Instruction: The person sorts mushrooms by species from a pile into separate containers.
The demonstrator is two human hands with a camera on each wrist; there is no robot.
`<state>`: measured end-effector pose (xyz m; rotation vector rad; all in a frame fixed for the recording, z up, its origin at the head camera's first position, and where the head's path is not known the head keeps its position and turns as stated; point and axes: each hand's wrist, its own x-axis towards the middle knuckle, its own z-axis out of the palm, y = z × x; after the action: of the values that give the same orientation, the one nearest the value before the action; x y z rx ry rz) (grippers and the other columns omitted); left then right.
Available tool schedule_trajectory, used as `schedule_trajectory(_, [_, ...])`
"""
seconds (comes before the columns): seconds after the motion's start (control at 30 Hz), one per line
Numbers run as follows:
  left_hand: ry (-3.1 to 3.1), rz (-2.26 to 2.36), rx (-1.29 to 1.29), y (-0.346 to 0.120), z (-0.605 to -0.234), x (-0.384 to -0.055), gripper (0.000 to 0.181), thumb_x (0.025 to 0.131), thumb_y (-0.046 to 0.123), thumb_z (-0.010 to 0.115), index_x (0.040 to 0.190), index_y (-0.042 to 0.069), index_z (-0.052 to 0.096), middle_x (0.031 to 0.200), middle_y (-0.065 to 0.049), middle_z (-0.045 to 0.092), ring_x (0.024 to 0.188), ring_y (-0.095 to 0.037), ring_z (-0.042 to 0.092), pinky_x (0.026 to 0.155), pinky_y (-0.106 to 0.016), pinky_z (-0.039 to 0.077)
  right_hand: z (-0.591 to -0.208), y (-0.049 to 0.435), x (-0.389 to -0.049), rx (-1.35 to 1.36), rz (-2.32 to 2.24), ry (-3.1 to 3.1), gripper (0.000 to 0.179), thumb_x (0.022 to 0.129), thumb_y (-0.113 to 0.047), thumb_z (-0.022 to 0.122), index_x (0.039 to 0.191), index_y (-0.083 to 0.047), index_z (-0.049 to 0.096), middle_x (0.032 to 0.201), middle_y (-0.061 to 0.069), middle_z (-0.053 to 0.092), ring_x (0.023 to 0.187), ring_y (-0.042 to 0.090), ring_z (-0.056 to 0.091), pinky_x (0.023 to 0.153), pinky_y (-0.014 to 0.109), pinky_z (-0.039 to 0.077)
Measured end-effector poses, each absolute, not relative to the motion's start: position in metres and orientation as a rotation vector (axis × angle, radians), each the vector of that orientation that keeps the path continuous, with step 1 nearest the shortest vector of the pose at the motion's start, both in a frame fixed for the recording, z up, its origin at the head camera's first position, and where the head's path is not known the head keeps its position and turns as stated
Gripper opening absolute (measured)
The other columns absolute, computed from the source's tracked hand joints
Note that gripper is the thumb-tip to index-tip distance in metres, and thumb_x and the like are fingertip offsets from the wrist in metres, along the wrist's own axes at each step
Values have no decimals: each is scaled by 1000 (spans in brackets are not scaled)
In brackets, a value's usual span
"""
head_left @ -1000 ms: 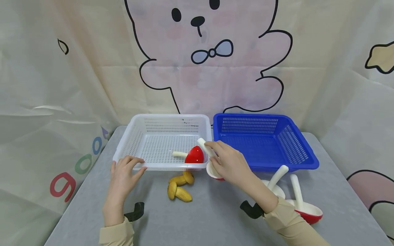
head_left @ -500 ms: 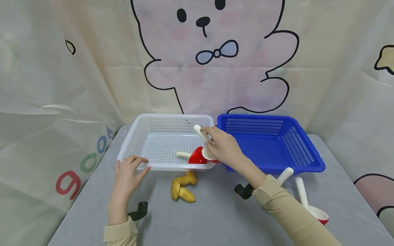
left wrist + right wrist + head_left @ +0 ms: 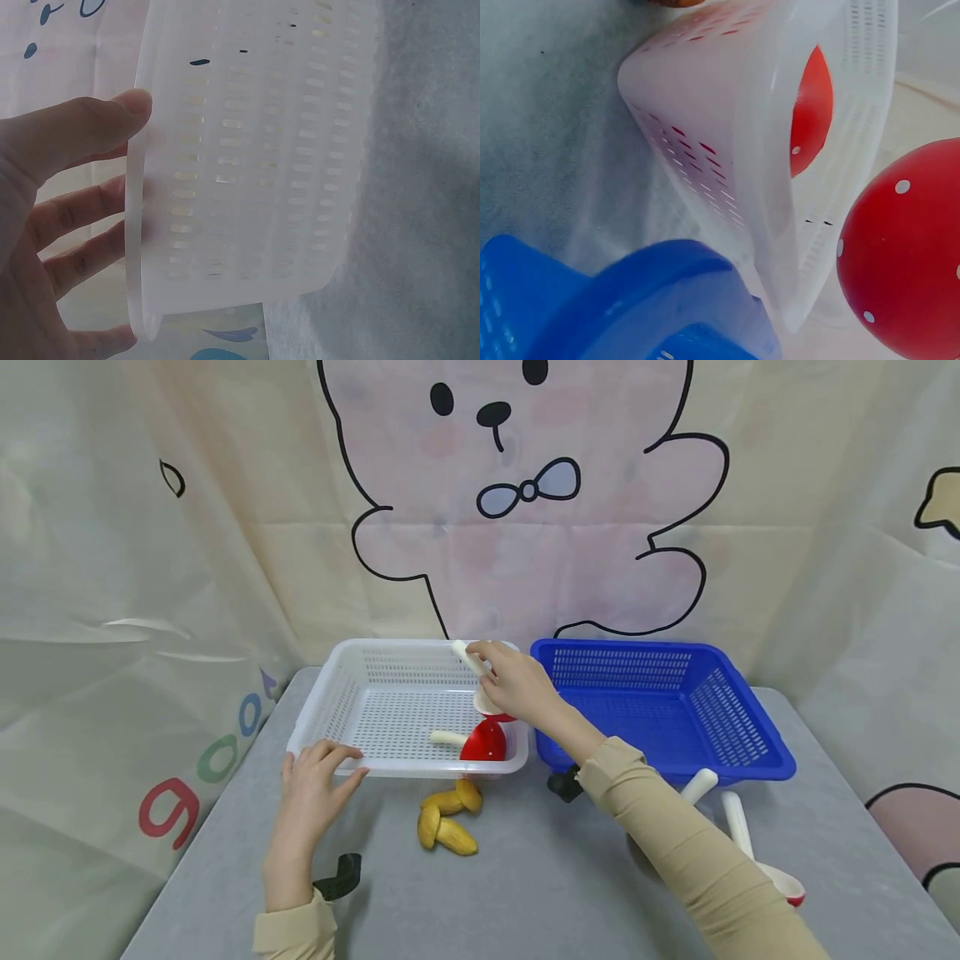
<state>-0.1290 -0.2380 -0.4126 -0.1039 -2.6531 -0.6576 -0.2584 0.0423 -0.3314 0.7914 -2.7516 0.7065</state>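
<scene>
My right hand (image 3: 521, 685) grips the white stem of a toy mushroom (image 3: 487, 703) above the right end of the white basket (image 3: 405, 768). This mushroom's red cap with white dots points down and fills the right side of the right wrist view. Inside the basket another red-capped toy mushroom (image 3: 483, 742) lies on its side by the front right corner. At the front left corner my left hand (image 3: 315, 793) holds the basket's rim (image 3: 136, 225), thumb on one side and fingers on the other. The right wrist view does not show the right fingers.
A blue basket (image 3: 720, 710) stands just right of the white one. Two yellow toy mushrooms (image 3: 453, 837) lie in front of the white basket. On the right, two more white-stemmed toy mushrooms (image 3: 783, 885) are partly hidden by the right sleeve (image 3: 690, 843).
My right hand has carried the held mushroom up and leftward, from the white basket's front right corner to above its inside. The left hand keeps its place on the rim.
</scene>
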Motion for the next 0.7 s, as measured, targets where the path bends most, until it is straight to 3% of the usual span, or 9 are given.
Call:
schedule_trajectory(0.33, [-2623,-658,-107,-241,-412,-128,19,79,16,78,96,13,70,100,-8,64,103,-36,55,103,-76,18,-350,25,-284,840,845,-2766,43,92,-10,59,134,-14,51,124,8,63,100,23,68,75,31,59])
schedule_trajectory(0.7, [-2646,-655,-113,-237,-412,-128,20,80,17,77,98,14,70,100,-8,64,104,-36,55,103,-75,18,-368,24,-299,823,886,-2787,41,92,-10,59,132,-17,52,119,8,66,98,22,66,78,33,58])
